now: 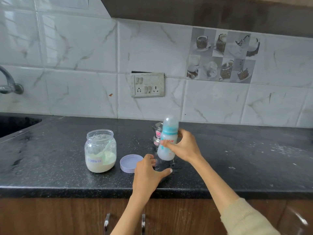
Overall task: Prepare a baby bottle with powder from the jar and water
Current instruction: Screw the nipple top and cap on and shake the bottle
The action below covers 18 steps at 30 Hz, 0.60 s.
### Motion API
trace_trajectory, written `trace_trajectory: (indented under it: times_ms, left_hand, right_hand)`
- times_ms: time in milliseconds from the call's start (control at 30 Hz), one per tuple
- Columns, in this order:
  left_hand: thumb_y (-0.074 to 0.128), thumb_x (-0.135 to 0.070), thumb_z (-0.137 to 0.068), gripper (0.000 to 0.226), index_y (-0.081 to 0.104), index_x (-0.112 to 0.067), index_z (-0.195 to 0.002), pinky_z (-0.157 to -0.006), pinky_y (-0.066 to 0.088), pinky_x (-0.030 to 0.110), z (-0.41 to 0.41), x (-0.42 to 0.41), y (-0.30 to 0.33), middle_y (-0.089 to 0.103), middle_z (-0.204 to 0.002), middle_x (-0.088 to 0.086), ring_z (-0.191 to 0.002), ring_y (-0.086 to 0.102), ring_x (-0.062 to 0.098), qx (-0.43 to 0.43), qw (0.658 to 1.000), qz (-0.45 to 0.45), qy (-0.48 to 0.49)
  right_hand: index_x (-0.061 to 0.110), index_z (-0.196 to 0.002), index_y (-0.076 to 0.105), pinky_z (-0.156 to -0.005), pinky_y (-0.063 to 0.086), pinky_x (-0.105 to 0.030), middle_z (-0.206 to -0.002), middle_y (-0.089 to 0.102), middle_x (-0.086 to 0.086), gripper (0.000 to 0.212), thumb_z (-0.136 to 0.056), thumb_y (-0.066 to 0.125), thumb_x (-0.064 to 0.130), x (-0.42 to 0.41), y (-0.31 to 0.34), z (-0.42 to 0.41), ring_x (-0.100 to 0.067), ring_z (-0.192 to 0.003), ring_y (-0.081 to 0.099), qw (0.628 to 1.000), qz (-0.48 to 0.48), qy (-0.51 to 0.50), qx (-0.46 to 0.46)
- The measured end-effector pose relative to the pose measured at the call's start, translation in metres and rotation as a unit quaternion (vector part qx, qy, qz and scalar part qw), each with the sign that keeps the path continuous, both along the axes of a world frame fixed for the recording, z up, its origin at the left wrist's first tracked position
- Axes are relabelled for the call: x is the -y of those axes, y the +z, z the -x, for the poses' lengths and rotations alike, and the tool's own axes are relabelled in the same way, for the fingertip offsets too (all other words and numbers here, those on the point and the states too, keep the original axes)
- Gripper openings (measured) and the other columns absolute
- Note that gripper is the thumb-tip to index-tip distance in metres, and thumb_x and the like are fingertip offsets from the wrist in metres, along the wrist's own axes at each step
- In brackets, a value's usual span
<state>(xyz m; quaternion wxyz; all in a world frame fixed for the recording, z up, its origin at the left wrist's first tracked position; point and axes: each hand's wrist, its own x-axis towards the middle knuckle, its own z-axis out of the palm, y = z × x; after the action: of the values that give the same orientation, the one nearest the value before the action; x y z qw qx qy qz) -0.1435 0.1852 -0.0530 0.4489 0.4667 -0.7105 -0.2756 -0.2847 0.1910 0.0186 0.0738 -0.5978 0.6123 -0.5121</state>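
Observation:
My right hand [183,146] grips a capped baby bottle [167,138] with a teal collar and cloudy white liquid inside, held just above the black counter [59,167] and blurred. My left hand [149,172] rests on the counter below it, fingers relaxed, holding nothing. An open glass jar [100,150] labelled "Formula" stands to the left, part full of pale powder with a scoop inside. Its lilac lid [129,162] lies upside down beside my left hand.
A small steel vessel [157,135] stands behind the bottle. Water drops lie on the counter under the bottle. A sink [15,124] and tap [9,82] are at far left. A switch panel [147,84] is on the tiled wall. Powder specks dot the counter at right.

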Motion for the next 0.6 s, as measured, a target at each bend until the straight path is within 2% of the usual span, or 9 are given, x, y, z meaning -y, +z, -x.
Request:
trace_trajectory:
  times_ms: [67, 133, 233, 333, 433, 533, 600]
  left_hand:
    - [0.082, -0.045, -0.062, 0.081, 0.046, -0.012, -0.127, -0.086, 0.043, 0.018, 0.000, 0.000, 0.001, 0.061, -0.121, -0.001, -0.106, 0.058, 0.007, -0.003, 1.000, 0.002, 0.000]
    - [0.081, -0.045, -0.063, 0.079, 0.046, -0.013, -0.126, -0.086, 0.042, 0.017, 0.000, -0.001, 0.001, 0.061, -0.121, -0.002, -0.107, 0.058, 0.007, 0.005, 1.000, 0.004, 0.004]
    - [0.082, -0.045, -0.062, 0.080, 0.047, -0.013, -0.126, -0.086, 0.044, 0.018, 0.000, 0.000, 0.000, 0.061, -0.120, -0.002, -0.106, 0.058, 0.007, 0.001, 1.000, -0.001, 0.001]
    - [0.082, -0.044, -0.062, 0.079, 0.047, -0.012, -0.125, -0.086, 0.044, 0.019, 0.000, -0.001, 0.001, 0.062, -0.119, -0.001, -0.107, 0.058, 0.008, 0.000, 1.000, -0.003, 0.002]
    - [0.082, -0.044, -0.062, 0.078, 0.047, -0.012, -0.125, -0.084, 0.042, 0.017, 0.000, -0.001, 0.000, 0.062, -0.118, -0.001, -0.105, 0.058, 0.008, 0.000, 1.000, -0.002, 0.000]
    - [0.082, -0.044, -0.062, 0.078, 0.048, -0.012, -0.125, -0.083, 0.042, 0.016, 0.000, -0.001, 0.001, 0.062, -0.117, -0.001, -0.105, 0.058, 0.007, 0.000, 1.000, -0.002, 0.000]
    - [0.082, -0.044, -0.061, 0.079, 0.048, -0.013, -0.125, -0.084, 0.043, 0.017, 0.000, 0.000, 0.001, 0.062, -0.117, -0.001, -0.105, 0.058, 0.006, -0.002, 1.000, 0.000, 0.001]
  right_hand:
    - [0.019, -0.105, 0.061, -0.071, 0.052, -0.019, -0.094, 0.064, 0.010, 0.046, -0.068, 0.081, 0.037, -0.001, -0.001, 0.001, -0.005, -0.089, 0.064, 1.000, 0.009, -0.005, 0.028]
    - [0.019, -0.109, 0.060, -0.072, 0.050, -0.020, -0.098, 0.064, 0.008, 0.051, -0.067, 0.080, 0.040, 0.000, 0.000, 0.000, -0.008, -0.091, 0.063, 1.000, -0.012, -0.002, -0.022]
    - [0.020, -0.105, 0.061, -0.072, 0.051, -0.019, -0.090, 0.062, 0.013, 0.045, -0.068, 0.080, 0.039, -0.003, 0.007, -0.002, -0.004, -0.085, 0.062, 1.000, 0.015, -0.013, 0.020]
    - [0.019, -0.108, 0.061, -0.069, 0.048, -0.016, -0.093, 0.062, 0.011, 0.046, -0.069, 0.080, 0.037, -0.003, 0.008, -0.003, -0.002, -0.082, 0.060, 1.000, -0.003, 0.003, -0.022]
    - [0.018, -0.108, 0.061, -0.075, 0.054, -0.024, -0.097, 0.064, 0.008, 0.049, -0.068, 0.079, 0.041, -0.002, 0.005, -0.002, 0.000, -0.083, 0.060, 1.000, 0.011, -0.012, 0.011]
    - [0.019, -0.109, 0.061, -0.077, 0.054, -0.029, -0.101, 0.064, 0.005, 0.053, -0.066, 0.079, 0.044, 0.001, 0.001, -0.002, -0.009, -0.088, 0.063, 0.999, -0.024, -0.012, -0.038]
    - [0.017, -0.106, 0.061, -0.078, 0.056, -0.033, -0.096, 0.065, 0.006, 0.051, -0.066, 0.079, 0.044, -0.001, 0.003, -0.001, -0.010, -0.086, 0.063, 1.000, -0.003, -0.028, -0.001]
